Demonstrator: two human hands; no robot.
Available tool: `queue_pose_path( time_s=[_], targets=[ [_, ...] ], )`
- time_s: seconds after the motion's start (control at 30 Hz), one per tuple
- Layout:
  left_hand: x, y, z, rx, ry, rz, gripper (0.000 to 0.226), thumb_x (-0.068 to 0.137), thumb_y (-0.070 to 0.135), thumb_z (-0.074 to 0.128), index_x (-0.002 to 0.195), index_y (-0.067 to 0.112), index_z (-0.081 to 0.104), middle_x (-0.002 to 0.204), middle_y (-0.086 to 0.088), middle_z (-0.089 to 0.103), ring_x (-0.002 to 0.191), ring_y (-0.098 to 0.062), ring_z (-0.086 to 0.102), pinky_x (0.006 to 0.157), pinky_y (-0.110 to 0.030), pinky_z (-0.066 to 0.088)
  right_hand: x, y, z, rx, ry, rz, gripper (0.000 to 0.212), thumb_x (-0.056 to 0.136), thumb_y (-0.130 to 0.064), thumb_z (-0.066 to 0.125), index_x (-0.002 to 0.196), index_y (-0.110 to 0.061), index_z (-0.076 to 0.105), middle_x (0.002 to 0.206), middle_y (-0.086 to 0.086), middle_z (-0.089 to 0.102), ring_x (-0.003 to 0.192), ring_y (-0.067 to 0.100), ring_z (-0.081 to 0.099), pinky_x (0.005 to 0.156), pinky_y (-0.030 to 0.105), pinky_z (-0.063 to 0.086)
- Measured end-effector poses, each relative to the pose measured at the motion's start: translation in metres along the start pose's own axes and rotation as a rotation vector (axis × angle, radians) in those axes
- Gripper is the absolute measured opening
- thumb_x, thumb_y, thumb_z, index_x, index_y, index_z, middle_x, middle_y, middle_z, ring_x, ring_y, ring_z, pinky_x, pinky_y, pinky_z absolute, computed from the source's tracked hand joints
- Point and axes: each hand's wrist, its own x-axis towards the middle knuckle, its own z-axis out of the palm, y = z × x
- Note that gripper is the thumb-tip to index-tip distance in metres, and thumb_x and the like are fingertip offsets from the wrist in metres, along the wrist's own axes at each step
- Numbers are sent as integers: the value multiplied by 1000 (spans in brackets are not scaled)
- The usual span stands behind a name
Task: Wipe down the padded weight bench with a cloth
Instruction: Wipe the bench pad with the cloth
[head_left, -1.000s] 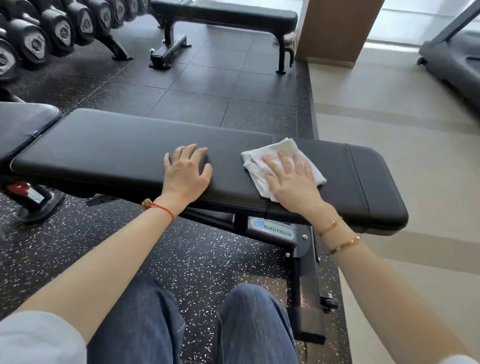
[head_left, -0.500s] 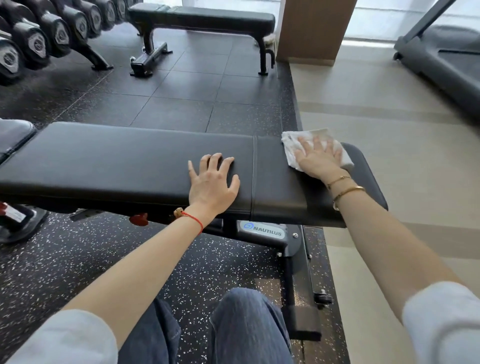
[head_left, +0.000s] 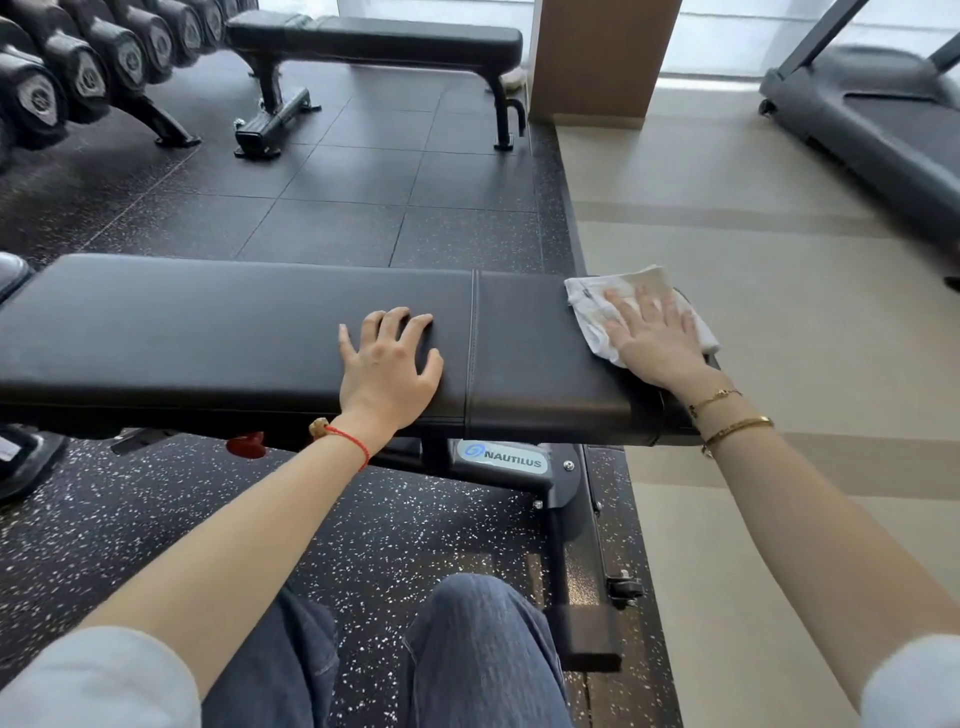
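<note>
A black padded weight bench runs left to right in front of me, with a stitched seam near its right third. My left hand rests flat on the pad just left of that seam, fingers spread. A white cloth lies at the bench's far right end. My right hand presses down on the cloth with straight fingers, covering its near part.
Under the pad, the bench frame bears a Nautilus label. A second flat bench and a dumbbell rack stand behind on dark rubber flooring. A treadmill stands at the right on beige floor. My knees are below.
My right hand slid the cloth rightward along the pad, from near the middle to the bench's right end. My left hand stayed flat on the pad.
</note>
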Motion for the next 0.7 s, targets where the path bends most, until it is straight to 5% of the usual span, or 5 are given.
queue_pose_path(
  time_s=[0.37,0.7],
  targets=[
    [-1,1,-3,6,-44,-1,49,96,42,42,143,30,42,151,0,39,142,-24,26,117,-63,12,-70,-27,31,-98,89,-205,52,102,-49,13,152,-50,1,166,-2,-1,151,30,-3,120,50,-8],
    [-6,-34,-20,-39,13,-44,47,94,20,46,142,20,47,152,-4,40,146,-24,24,119,-61,4,-29,-153,42,-46,-13,-352,52,103,-49,16,154,-45,7,166,1,-4,150,36,-10,118,54,-11]
  ],
)
